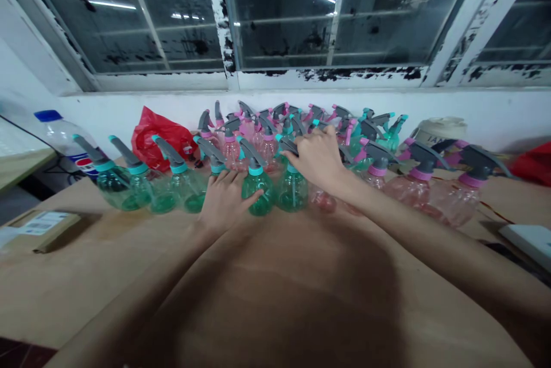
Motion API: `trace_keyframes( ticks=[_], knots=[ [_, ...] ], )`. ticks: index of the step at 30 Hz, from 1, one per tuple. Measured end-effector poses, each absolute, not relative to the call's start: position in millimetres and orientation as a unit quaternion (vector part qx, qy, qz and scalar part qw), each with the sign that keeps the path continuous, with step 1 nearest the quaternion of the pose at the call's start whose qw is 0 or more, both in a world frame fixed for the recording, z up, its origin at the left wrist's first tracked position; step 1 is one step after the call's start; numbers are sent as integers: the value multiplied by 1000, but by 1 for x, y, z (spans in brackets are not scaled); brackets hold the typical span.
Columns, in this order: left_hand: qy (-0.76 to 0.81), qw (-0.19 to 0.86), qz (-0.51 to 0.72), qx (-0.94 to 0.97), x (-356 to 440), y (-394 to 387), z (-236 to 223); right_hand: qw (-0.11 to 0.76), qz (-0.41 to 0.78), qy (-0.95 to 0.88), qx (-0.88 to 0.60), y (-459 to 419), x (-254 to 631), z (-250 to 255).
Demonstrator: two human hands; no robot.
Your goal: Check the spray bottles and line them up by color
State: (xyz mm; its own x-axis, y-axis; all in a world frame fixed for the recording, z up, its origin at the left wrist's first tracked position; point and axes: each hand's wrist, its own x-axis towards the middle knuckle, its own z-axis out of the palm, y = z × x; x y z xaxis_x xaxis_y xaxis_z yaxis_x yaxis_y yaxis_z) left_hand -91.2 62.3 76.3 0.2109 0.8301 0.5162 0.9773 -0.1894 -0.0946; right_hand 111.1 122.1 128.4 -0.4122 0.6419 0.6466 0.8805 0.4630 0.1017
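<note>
A front row of squeezed-together spray bottles stands on the table, green ones at left and pink ones at right. My left hand is against the green spray bottle, its thumb across the front and its fingers on the left side, overlapping the neighbouring green bottle. My right hand is closed at the grey spray head above another green spray bottle; its fingertips are partly hidden. Right of it stand pink spray bottles, some behind my forearm. More pink spray bottles and teal-topped bottles crowd behind.
At the left stand a blue-capped Pepsi bottle and a flat cardboard box. A red plastic bag sits behind the row. A pale bag and a white object lie right. A window rises behind the table.
</note>
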Motion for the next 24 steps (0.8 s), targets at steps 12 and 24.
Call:
trace_keyframes(
  ticks=[12, 24],
  knots=[
    [-616, 204, -219, -729, -74, 27, 81, 246, -189, -828, -468, 100, 120, 139],
    [-565, -56, -231, -790, -3, -26, 57, 283, -99, -854, -426, 25, 166, 139]
  ],
)
